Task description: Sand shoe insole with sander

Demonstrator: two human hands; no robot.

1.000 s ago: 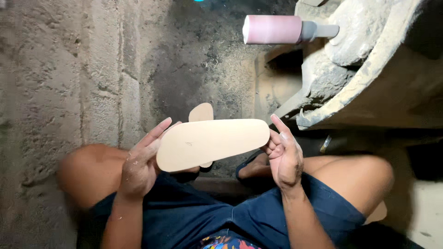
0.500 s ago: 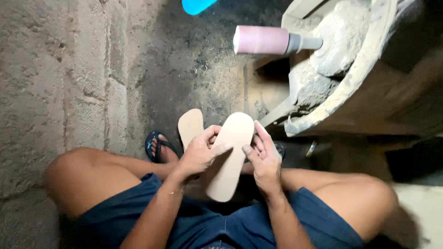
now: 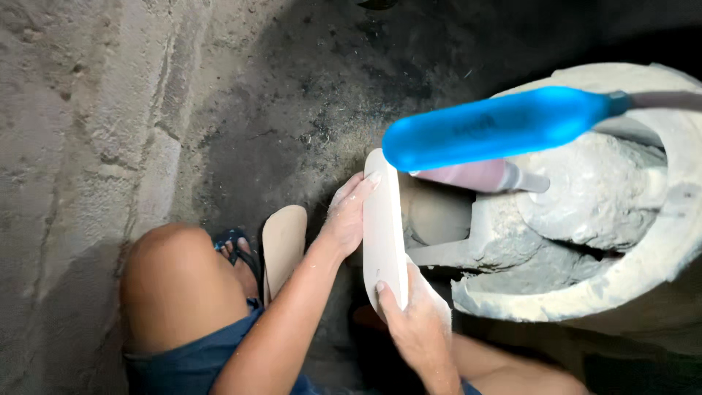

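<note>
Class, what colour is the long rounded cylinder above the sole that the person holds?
Bright blue cylinder, seen best in the head view.

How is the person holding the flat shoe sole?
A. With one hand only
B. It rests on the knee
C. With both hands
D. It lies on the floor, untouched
C: the left hand holds the upper part of the sole and the right hand grips its lower end.

1. A rough footwear workshop is indicated.
2. Bare block wall (image 3: 80, 146) and dusty concrete floor (image 3: 292, 110) are seen.
3. A dust-caked grinding machine (image 3: 585, 219) and cut sole blanks (image 3: 384, 227) are observed.
</note>
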